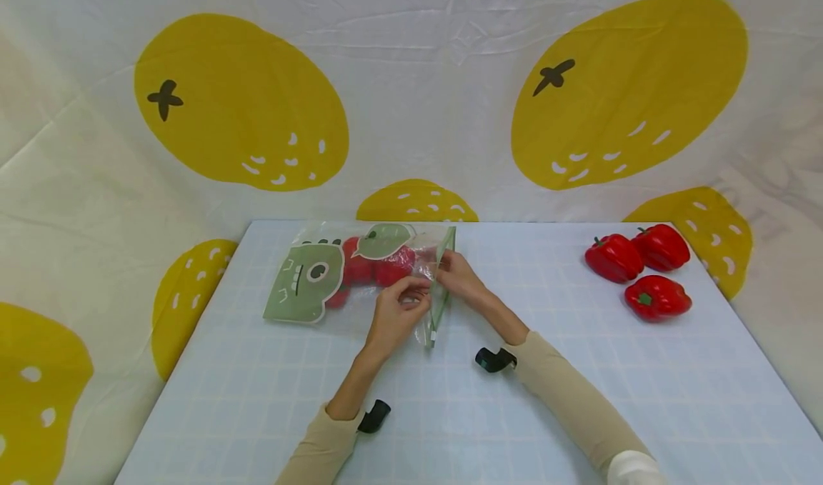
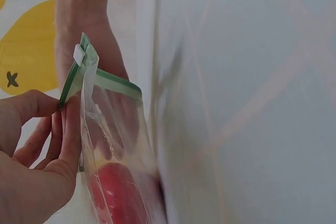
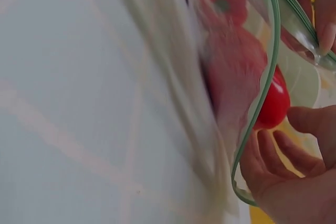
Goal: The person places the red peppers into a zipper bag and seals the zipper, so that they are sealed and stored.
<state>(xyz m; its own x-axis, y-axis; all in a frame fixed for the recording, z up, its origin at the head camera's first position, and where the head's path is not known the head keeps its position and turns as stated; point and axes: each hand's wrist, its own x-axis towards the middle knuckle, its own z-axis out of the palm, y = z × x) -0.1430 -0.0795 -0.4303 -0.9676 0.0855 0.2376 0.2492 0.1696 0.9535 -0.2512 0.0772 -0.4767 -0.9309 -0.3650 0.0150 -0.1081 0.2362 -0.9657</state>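
In the head view, a clear zip bag (image 1: pixel 321 285) with a green print is lying on the table (image 1: pixel 546 413), red peppers (image 1: pixel 393 267) resting inside; the left hand (image 1: pixel 397 312) is pinching its mouth while the right hand (image 1: pixel 459 276) is extending its fingers past the rim, and three loose peppers (image 1: pixel 658 299) are lying well apart, toward the right edge. The step in hand is seemingly settling a pepper inside, so the left hand is best anchoring the mouth while the right is working. In the left wrist view, thumb and fingers are pinching the green rim (image 2: pixel 119 83) near the white slider (image 2: pixel 79 55); gripping that stiffer edge rather than the thin film is probably helping the mouth stand open. In the right wrist view, the right hand's fingers are spreading loosely beside the nearest pepper (image 3: pixel 275 103), though I cannot tell whether they are touching it; nudging it deeper with the fingertips would be making room at the mouth, and easing the knuckles clear of the rim would be sparing the bag from sliding
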